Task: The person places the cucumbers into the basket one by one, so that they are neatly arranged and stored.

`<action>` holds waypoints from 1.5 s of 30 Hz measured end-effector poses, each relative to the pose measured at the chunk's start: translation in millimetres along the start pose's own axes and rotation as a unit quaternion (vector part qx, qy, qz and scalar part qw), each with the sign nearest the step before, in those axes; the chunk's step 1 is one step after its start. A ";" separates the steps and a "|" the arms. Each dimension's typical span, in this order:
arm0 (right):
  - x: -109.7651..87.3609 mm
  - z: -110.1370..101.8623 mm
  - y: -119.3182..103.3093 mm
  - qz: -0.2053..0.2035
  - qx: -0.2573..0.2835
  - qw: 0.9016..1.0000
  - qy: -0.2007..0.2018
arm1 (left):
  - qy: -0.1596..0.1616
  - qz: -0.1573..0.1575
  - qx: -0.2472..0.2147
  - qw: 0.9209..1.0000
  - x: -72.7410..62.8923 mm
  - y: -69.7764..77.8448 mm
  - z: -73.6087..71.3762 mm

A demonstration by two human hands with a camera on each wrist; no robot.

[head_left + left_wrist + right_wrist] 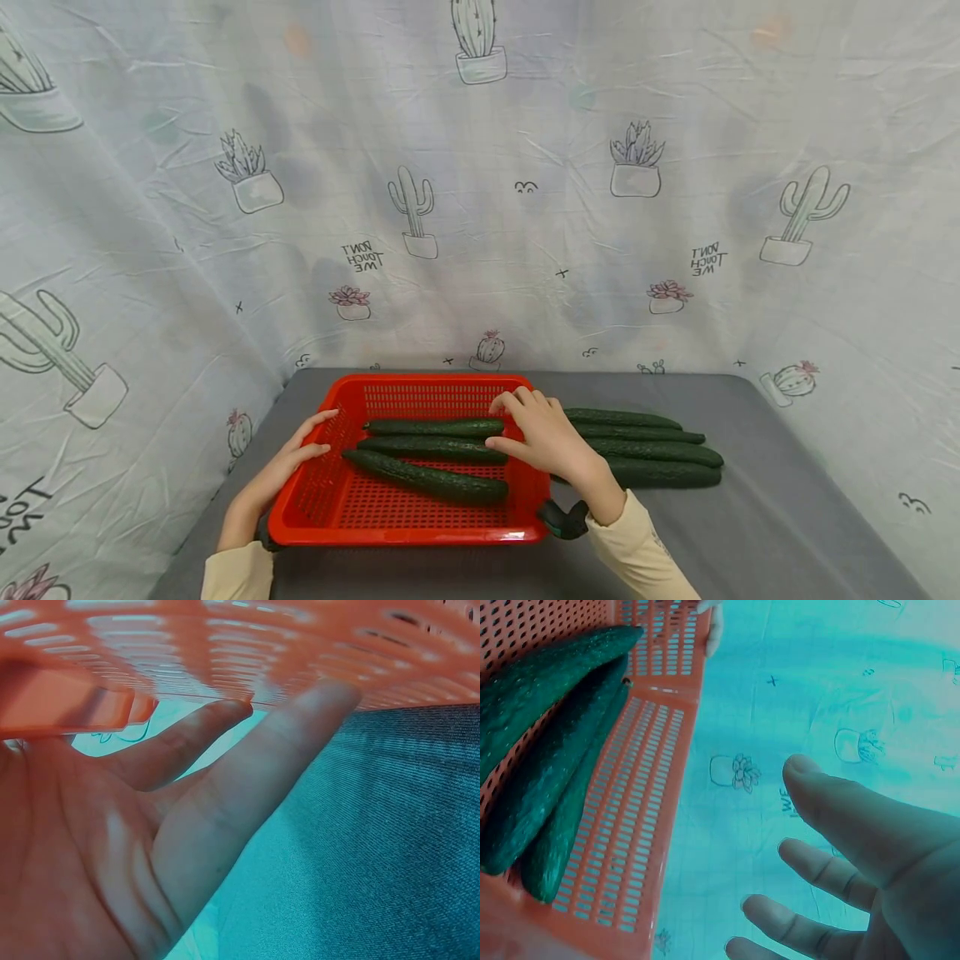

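Observation:
A red plastic basket with slotted walls stands in front of me on the grey table. Three dark green cucumbers lie inside it, roughly side by side; the right wrist view shows their bumpy skin. My left hand rests at the basket's left side, fingers and thumb extended against it. In the left wrist view the straight thumb reaches along the slotted wall. Over the basket's right rim hovers my right hand, fingers spread and holding nothing, its fingertips overlapping the ends of two cucumbers in the head view.
Several more cucumbers lie side by side on the grey tabletop to the right of the basket, partly hidden by my right hand. A pale curtain printed with potted cacti hangs behind and around the table.

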State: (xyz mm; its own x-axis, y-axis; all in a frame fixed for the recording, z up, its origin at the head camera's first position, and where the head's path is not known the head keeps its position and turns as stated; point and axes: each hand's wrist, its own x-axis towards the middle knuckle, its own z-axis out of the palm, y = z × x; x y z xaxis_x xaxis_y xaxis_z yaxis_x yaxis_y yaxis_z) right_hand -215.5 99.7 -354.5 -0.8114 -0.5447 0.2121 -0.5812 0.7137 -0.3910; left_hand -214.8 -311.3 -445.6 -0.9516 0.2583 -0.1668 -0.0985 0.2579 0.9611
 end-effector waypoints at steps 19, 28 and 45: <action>-34.8 13.9 48.7 0.018 -0.062 0.990 0.127 | 0.000 -0.002 -0.006 1.000 0.7 -0.8 -0.5; -54.4 19.9 80.1 0.019 -0.067 0.987 0.147 | -0.003 -0.003 -0.016 1.000 -0.1 -1.2 0.1; -86.4 25.7 117.3 0.056 -0.074 0.993 0.075 | -0.005 -0.003 -0.027 1.000 -1.3 -0.9 0.6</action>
State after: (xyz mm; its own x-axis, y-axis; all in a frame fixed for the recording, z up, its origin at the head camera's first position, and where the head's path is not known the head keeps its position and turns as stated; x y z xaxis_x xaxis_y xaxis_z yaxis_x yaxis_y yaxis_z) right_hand -212.0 219.2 -441.7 -0.8653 -0.3946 0.3092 -0.4803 0.8292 -0.2858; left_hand -213.3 -311.2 -446.4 -0.9481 0.2656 -0.1751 -0.1205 0.2096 0.9703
